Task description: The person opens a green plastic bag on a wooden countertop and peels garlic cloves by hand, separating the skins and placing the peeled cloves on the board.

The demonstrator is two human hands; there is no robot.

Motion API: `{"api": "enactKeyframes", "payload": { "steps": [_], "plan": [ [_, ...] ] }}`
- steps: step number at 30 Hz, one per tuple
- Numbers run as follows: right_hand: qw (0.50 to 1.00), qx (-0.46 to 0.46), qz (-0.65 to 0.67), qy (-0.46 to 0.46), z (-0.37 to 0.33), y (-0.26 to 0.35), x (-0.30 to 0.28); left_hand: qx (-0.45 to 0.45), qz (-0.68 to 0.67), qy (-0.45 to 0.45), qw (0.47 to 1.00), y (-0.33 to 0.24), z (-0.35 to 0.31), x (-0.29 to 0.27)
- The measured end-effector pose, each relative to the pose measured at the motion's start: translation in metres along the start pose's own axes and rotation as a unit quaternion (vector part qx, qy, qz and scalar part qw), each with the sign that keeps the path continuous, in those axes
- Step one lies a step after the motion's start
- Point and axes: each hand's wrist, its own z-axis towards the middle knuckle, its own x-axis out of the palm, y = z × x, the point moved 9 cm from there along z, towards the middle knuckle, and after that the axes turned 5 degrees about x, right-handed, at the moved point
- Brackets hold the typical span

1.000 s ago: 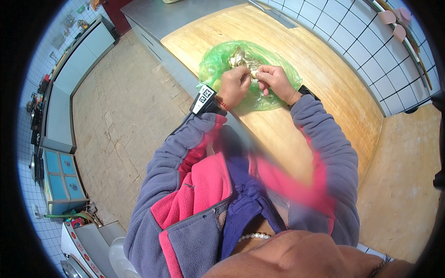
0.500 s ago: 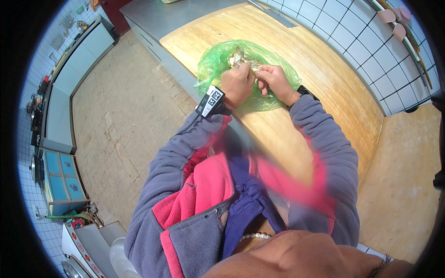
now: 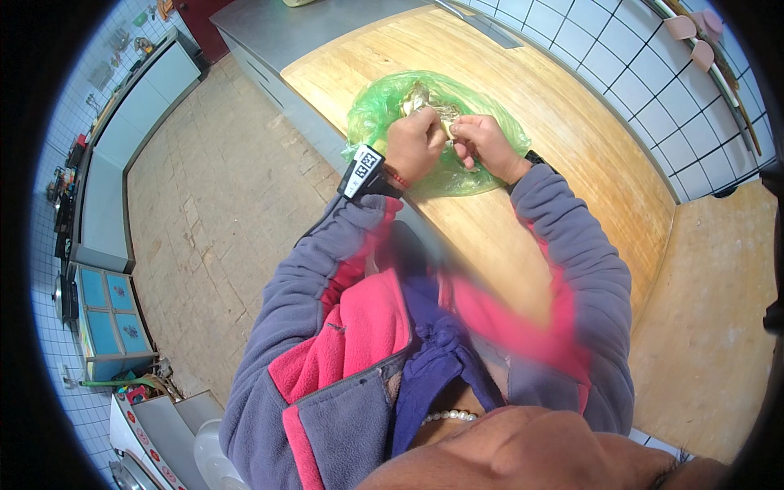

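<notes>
A crumpled green plastic bag [image 3: 498, 178] lies spread on the wooden worktop [image 3: 563, 106]. Inside it is a heap of pale, brownish-white pieces [image 3: 418, 95], some thin and stringy; I cannot make out their kind. My left hand [image 3: 414, 147] is closed in a fist over the bag's middle, its fingers mostly hidden behind the knuckles. Just right of it, my right hand [image 3: 490, 145] is closed in a pinch, thumb and forefinger meeting close to the left hand. A small pale bit [image 3: 447, 131] shows between the two hands; which hand grips it is unclear.
Behind the worktop rises a white tiled wall [image 3: 604, 33] with pink holders [image 3: 679, 29]. Grey counter [image 3: 278, 33] continues at the far left. A tiled floor [image 3: 220, 196] lies to my left, with a blue cabinet [image 3: 114, 310] beyond it.
My left hand and wrist have shifted slightly left and turned a little, widening the gap to my right hand. The right hand and the bag stay nearly in place.
</notes>
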Motion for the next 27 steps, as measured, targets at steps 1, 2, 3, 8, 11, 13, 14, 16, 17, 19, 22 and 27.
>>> {"api": "enactKeyframes", "payload": {
  "steps": [1,2,3,8,11,13,14,16,17,19,22,27],
  "plan": [
    [1.0,0.01,0.019,0.015,0.0,-0.001,0.001,-0.014,-0.034,-0.001,0.999,0.004,0.0,0.0],
    [0.999,0.019,0.039,0.029,0.0,-0.002,0.002,-0.018,-0.049,0.005,0.999,0.006,0.0,0.001],
    [0.997,0.028,0.059,0.043,-0.001,-0.003,0.003,-0.02,-0.064,0.01,0.998,0.007,0.0,0.001],
    [0.983,0.061,0.117,0.126,-0.006,0.0,0.012,-0.04,-0.139,0.025,0.989,0.009,-0.002,0.002],
    [0.978,0.069,0.126,0.152,-0.011,0.003,0.018,-0.066,-0.174,0.022,0.982,0.012,-0.003,0.003],
    [0.976,0.06,0.124,0.166,-0.015,0.01,0.021,-0.067,-0.167,0.018,0.984,0.014,-0.002,0.003],
    [0.976,0.052,0.123,0.171,-0.016,0.016,0.021,-0.07,-0.16,0.02,0.984,0.016,-0.002,0.004],
    [0.99,0.005,0.071,0.121,-0.017,0.032,0.007,-0.073,-0.147,0.017,0.986,0.02,-0.003,0.005],
    [0.997,-0.035,0.018,0.065,-0.018,0.046,-0.01,-0.06,-0.125,0.026,0.99,0.02,-0.003,0.006],
    [0.99,-0.111,-0.078,-0.05,-0.024,0.074,-0.05,-0.033,-0.082,0.042,0.995,0.019,-0.005,0.007],
    [0.95,-0.155,-0.174,-0.207,-0.033,0.096,-0.118,0.038,-0.004,0.087,0.995,0.009,-0.007,0.012],
    [0.911,0.049,-0.315,-0.262,-0.017,0.027,-0.182,0.092,0.084,0.156,0.98,-0.009,-0.017,0.023]
  ]
}}
